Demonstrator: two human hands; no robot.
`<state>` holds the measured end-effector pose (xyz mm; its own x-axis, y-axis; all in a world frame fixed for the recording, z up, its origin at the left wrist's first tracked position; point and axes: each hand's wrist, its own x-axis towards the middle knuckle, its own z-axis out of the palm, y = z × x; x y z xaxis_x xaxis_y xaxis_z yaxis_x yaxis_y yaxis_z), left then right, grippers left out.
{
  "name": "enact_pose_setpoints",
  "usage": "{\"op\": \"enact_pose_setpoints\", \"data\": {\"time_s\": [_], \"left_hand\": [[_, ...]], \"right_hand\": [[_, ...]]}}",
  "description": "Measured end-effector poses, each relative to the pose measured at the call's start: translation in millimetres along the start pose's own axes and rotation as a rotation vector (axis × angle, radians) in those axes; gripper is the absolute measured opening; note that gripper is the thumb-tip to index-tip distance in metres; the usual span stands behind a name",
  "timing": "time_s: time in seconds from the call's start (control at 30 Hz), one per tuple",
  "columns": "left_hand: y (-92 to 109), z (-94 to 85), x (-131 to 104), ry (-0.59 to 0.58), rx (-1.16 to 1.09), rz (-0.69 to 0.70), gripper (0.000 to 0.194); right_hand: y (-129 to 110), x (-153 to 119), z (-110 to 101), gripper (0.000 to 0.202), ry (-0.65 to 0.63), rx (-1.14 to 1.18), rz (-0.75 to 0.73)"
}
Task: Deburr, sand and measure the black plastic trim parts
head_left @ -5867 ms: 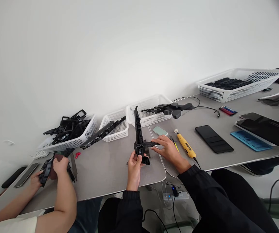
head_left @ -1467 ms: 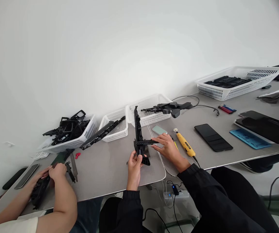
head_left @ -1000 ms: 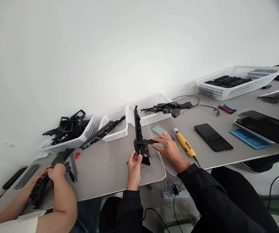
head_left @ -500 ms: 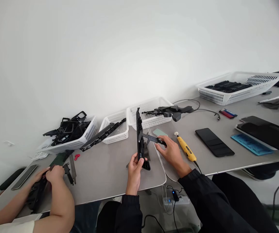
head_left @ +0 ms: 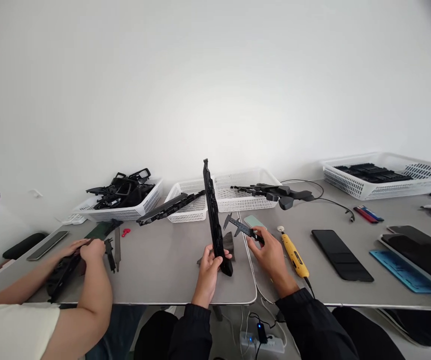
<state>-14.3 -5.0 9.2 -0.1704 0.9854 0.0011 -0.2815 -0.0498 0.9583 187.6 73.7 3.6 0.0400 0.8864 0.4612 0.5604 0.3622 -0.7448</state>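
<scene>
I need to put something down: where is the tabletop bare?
Widest: the tabletop between the flat strip and the left hand. A narrower patch lies between the yellow tool and the black phone. Crowded: the back, around the white baskets.

No text is legible, not even on the caliper or yellow tool.
</scene>
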Motion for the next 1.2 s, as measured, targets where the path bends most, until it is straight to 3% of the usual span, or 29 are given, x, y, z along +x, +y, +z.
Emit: {"op": "enact_pose_setpoints", "data": {"time_s": [0.17,0.37,0.53,0.67,0.97,1.2], "left_hand": [[3.6,2.0,-1.8,-0.019,-0.072,-0.025,0.04],[8.8,1.8,-3.7,-0.025,-0.019,0.006,0.02],[10.5,2.6,-2.5,-0.006,0.014,0.021,0.018],[10.2,3.4,-1.2,0.008,0.045,0.038,0.018],[0.1,0.0,3.1,0.018,0.089,0.055,0.02],[-3.7,-1.5,4.3,0.017,0.093,0.06,0.021]], "right_hand": [[4.6,1.7,2.7,0.04,-0.065,-0.067,0.031],[1.0,4.5,4.9,0.032,-0.18,-0.29,0.064],[-5.6,5.6,7.9,0.036,-0.273,-0.39,0.026],[-8.1,10.4,16.5,0.045,-0.315,-0.38,-0.037],[3.8,24.0,27.5,0.05,-0.294,-0.285,0.071],[4.7,0.8,19.1,0.05,-0.235,-0.016,0.06]]}}
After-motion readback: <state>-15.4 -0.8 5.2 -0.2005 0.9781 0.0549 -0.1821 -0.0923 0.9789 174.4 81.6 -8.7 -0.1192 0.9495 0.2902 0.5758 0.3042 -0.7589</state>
